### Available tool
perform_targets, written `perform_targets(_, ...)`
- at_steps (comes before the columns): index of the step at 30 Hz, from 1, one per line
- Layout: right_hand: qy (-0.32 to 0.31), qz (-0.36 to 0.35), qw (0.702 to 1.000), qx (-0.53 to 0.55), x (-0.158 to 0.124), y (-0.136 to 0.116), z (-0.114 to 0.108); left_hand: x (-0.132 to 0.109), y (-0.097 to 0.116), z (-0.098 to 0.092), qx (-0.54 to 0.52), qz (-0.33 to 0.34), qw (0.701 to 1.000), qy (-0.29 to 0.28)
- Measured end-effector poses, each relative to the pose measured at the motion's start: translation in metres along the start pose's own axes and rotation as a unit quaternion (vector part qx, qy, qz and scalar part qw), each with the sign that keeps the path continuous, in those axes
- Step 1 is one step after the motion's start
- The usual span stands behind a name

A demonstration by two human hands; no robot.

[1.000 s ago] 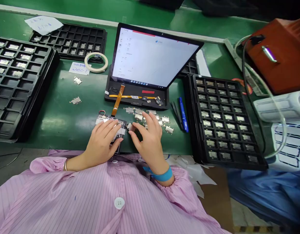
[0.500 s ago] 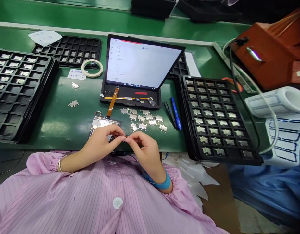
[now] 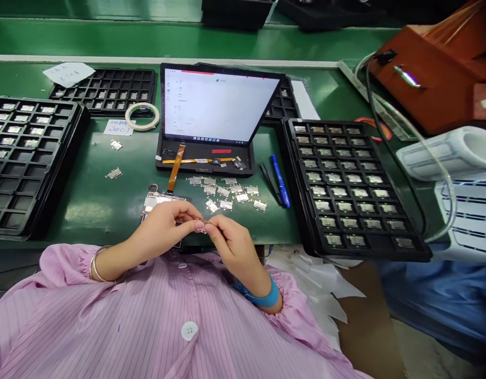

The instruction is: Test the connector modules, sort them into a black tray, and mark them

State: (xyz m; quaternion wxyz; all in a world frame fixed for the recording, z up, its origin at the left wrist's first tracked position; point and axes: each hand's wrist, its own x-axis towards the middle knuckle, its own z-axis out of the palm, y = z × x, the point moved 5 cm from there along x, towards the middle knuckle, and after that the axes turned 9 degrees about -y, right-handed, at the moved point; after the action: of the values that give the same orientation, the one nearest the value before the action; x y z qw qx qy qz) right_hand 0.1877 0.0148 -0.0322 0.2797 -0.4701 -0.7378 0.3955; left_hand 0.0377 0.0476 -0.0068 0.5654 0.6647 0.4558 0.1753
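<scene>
Head view: left hand [image 3: 164, 230] and right hand [image 3: 232, 245] are both pinching a tiny part [image 3: 204, 227] over the circuit board [image 3: 158, 199], where light, steady fingertip pressure seems wisest.

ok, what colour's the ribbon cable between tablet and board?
Orange; the head view shows the ribbon cable clearly.
</scene>
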Motion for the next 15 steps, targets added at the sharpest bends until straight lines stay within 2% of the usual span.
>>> perform_targets(7,-0.011,-0.006,1.000,-0.013,-0.001,0.003,0.001,0.000,-0.012,-0.002,-0.061,-0.048,0.996,-0.042)
perform_targets(15,-0.010,0.012,0.999,0.037,0.002,0.007,0.004,0.004,-0.019,-0.004,-0.108,-0.050,0.991,-0.057)
